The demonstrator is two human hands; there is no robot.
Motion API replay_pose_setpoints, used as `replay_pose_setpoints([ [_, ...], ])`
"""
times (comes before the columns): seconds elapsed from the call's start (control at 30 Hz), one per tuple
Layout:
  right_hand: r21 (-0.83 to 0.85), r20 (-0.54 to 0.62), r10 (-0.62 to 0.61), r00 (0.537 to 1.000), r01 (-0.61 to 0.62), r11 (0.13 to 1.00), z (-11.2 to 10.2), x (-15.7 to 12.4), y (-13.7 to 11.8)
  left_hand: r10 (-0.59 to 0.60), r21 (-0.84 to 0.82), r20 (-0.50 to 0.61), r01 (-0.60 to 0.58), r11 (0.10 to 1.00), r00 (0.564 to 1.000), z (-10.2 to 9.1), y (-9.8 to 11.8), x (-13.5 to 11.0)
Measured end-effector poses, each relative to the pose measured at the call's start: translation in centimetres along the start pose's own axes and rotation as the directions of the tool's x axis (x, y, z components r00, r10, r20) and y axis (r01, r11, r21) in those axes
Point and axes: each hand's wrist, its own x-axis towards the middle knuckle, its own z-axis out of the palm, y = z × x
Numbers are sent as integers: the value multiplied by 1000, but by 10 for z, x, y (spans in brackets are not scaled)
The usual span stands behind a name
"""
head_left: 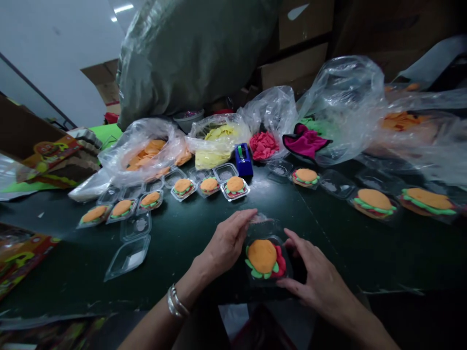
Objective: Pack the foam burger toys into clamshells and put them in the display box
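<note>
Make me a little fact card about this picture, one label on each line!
Left hand: beside the clear plastic box, silver bracelets on its wrist
Right hand: at the box's right side, thumb and fingers apart
Inside box: model burger, orange top, green frill, red piece sticking out right
Box lid: open
Other model burgers: nine visible
Behind: blue tape dispenser, magenta cloth

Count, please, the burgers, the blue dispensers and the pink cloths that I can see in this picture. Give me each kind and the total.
Burgers: 10 (1 between the left hand and the right hand)
Blue dispenser: 1
Pink cloth: 1
Total: 12
</note>
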Motion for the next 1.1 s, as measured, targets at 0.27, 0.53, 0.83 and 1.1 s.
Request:
replay_pose_setpoints([
  [0.27,-69,15,-49,999,50,996,-6,-5,-6,26,104,-9,-25,994,1000,0,5,12],
  [0.53,-43,29,-62,998,63,997,-8,-6,-9,71,313,277,-160,936,958,-14,44,-15],
  [0.83,-26,31,-91,995,91,995,-8,-2,-7,-18,466,645,-375,802,764,0,53,11],
  [1.1,33,3,-55,998,55,998,-12,0,-12,-174,393,435,-12,920,883,3,46,7],
])
